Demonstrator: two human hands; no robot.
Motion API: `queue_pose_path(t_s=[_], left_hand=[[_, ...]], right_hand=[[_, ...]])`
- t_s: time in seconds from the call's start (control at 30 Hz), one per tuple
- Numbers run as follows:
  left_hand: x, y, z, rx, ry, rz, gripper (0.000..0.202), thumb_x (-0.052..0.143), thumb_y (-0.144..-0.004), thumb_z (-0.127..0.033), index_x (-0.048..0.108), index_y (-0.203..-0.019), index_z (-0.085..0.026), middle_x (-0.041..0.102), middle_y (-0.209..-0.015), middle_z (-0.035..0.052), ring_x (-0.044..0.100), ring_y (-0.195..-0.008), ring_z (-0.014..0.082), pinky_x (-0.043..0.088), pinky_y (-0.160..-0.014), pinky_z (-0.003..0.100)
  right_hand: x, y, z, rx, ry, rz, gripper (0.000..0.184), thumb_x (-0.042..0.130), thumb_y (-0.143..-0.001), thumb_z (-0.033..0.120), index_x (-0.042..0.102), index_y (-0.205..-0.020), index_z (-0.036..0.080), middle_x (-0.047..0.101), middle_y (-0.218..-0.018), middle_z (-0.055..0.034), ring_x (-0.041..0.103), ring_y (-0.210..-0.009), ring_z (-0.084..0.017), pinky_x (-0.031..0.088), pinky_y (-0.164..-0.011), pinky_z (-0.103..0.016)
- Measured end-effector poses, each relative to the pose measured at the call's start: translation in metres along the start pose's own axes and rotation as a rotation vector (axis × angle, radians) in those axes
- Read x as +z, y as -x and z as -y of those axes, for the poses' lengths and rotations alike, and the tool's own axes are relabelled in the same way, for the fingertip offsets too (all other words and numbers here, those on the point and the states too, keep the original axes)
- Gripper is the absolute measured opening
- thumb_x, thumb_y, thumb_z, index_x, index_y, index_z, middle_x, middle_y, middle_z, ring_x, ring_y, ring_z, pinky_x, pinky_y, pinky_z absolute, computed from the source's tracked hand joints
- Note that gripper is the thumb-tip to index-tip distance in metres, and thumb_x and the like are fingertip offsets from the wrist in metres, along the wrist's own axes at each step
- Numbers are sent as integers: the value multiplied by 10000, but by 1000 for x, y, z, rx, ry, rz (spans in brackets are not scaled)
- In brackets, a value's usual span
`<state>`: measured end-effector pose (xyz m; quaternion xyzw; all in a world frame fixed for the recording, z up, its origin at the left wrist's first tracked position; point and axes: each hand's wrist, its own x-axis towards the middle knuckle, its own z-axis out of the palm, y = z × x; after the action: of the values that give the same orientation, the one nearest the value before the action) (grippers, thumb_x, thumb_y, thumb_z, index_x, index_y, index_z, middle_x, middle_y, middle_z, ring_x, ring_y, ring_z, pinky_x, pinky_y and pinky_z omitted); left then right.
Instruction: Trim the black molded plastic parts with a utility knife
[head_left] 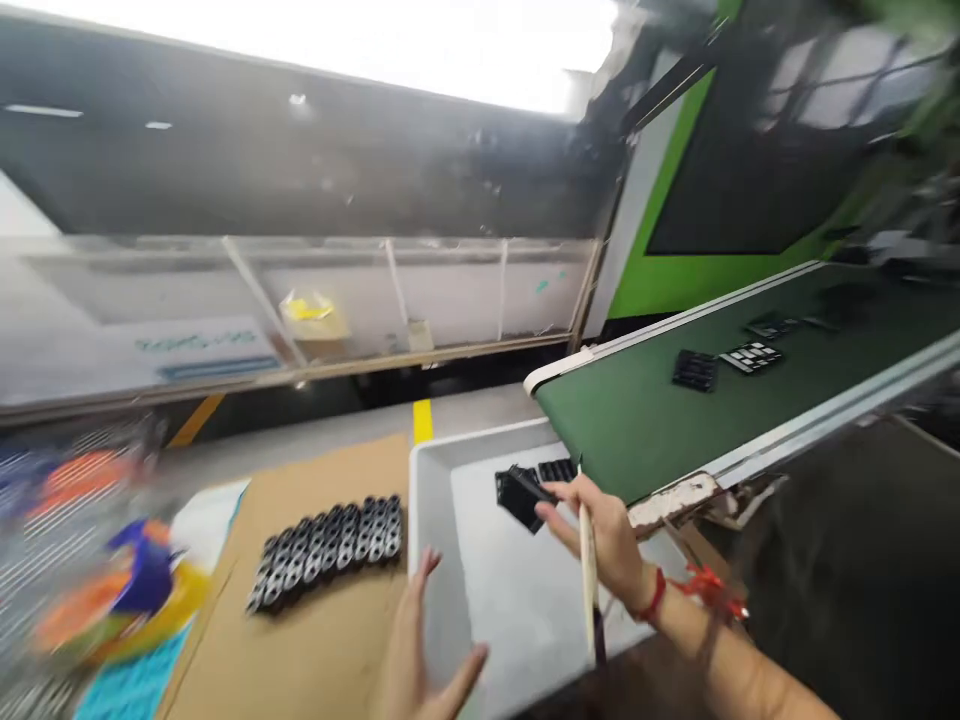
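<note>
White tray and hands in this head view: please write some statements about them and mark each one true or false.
1. The right hand holds a long pale stick. True.
2. The left hand grips a black part. False: it is open and holds nothing.
3. The round metal parts lie inside the white tray. False: they lie on a cardboard sheet beside the tray.
4. Black parts lie on the green conveyor belt. True.
5. A red cord is around the right wrist. True.

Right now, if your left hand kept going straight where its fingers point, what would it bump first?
The left hand would probably touch the white tray's left wall first, just beside its fingertips; depth is hard to judge here.
</note>
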<state>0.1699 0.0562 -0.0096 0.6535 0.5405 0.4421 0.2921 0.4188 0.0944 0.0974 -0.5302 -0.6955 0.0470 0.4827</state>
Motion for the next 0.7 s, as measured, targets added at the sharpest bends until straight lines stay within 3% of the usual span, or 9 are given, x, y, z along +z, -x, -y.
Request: queue_pose_path(t_s=[0.07,0.17,0.23,0.37,0.5,0.63,0.7], left_hand=[[8,12,-31,4,17,50,921,754,-778,-462,273,-1536,-255,457,-1551,171,484,-1416,371,466,-1126,574],[-1,25,-57,-14,72,8,619,730,-783,-354,453,-1325,-243,661,-1216,108,700,-1074,274,603,-912,440],[-13,36,-67,4,62,46,416,679,-797,-259,507,-1176,-252,675,-1020,38,709,-890,208,611,-801,356],[-30,55,-82,12,40,155,405,640,-814,-182,488,-1177,-278,649,-987,5,684,-851,169,586,-766,298],[-29,68,-83,-66,110,283,421,638,-826,-177,464,-1198,-270,652,-1047,27,682,-900,183,571,-806,327],[-25,73,-80,-79,146,353,423,641,-838,-158,485,-1209,-288,652,-1059,21,665,-918,183,554,-810,324],[-25,73,-80,-64,171,337,446,667,-835,-164,525,-1239,-290,641,-1117,36,656,-993,196,551,-864,332]], right_hand=[[21,32,41,-54,-152,108,173,642,-954,363,660,-874,210,707,-649,11,674,-524,-142,589,-563,-249],[32,66,79,-46,-466,177,223,607,-970,306,535,-769,243,736,-679,18,710,-579,-146,642,-818,-345],[30,77,85,116,-611,167,236,588,-980,245,476,-773,251,742,-738,24,731,-679,-145,605,-948,-397],[24,84,79,422,-761,320,249,617,-976,301,419,-831,264,754,-906,-3,720,-896,-171,517,-1053,-434],[21,89,76,516,-920,483,305,630,-965,346,374,-819,266,694,-890,-4,641,-841,-172,540,-832,-337],[21,95,79,586,-973,502,363,649,-954,320,344,-768,258,560,-735,52,443,-659,-133,428,-652,-270],[21,96,81,622,-982,484,391,683,-936,314,342,-755,256,537,-708,65,432,-637,-128,415,-637,-265]])
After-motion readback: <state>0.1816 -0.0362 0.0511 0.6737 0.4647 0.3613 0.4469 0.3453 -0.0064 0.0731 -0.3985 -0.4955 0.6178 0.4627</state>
